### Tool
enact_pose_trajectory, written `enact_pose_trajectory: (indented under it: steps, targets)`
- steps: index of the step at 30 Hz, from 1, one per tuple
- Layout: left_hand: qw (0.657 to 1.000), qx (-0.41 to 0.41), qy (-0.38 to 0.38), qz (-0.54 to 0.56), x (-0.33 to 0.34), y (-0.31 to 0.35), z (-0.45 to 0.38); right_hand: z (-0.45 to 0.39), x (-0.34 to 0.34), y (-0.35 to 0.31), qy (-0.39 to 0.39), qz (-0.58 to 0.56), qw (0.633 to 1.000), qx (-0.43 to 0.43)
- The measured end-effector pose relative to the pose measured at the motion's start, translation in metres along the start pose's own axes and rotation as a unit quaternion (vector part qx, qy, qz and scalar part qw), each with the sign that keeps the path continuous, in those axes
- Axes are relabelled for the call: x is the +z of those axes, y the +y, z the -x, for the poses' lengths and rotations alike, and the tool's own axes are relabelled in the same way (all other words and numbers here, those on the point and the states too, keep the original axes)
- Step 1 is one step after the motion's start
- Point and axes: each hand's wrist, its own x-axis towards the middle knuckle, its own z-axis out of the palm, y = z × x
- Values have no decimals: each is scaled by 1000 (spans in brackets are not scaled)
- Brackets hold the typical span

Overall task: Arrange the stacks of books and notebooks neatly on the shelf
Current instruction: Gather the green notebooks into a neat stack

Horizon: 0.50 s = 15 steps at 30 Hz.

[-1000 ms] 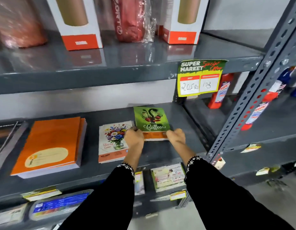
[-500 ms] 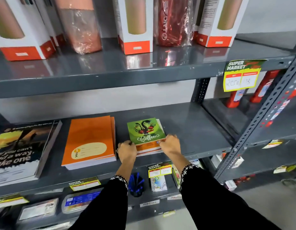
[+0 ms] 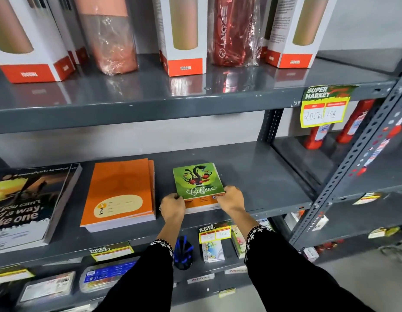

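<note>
Since the earlier frame, little moved. Left hand (image 3: 173,207) and right hand (image 3: 232,199) gripped the green-covered notebook stack (image 3: 198,184) at its near corners; its long axis ran toward the grey metal shelf's (image 3: 263,176) back.

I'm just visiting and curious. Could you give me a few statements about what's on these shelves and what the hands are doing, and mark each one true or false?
1. Both hands hold the green notebook stack at its near corners. True: the left hand is at one corner, the right hand at the other.
2. The orange notebook stack lies to the right of the green one. False: it lies to its left.
3. The green cover reads "Coffee". True.
4. The notebooks lie on the top shelf among the boxed bottles. False: they lie on the middle shelf, one level below the boxed bottles.
5. A big black book stands upright at the far left. False: it lies flat.
</note>
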Motion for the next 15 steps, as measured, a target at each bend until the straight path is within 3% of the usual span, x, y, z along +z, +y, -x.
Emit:
enact_pose_trajectory:
  steps: [9,15]
  targets:
    - [1000,-5,0,12,4,2,-8,-1,-2,8,1,-13,999,-34]
    - [997,-13,-56,49,4,2,-12,-3,-3,11,-11,-14,999,-36]
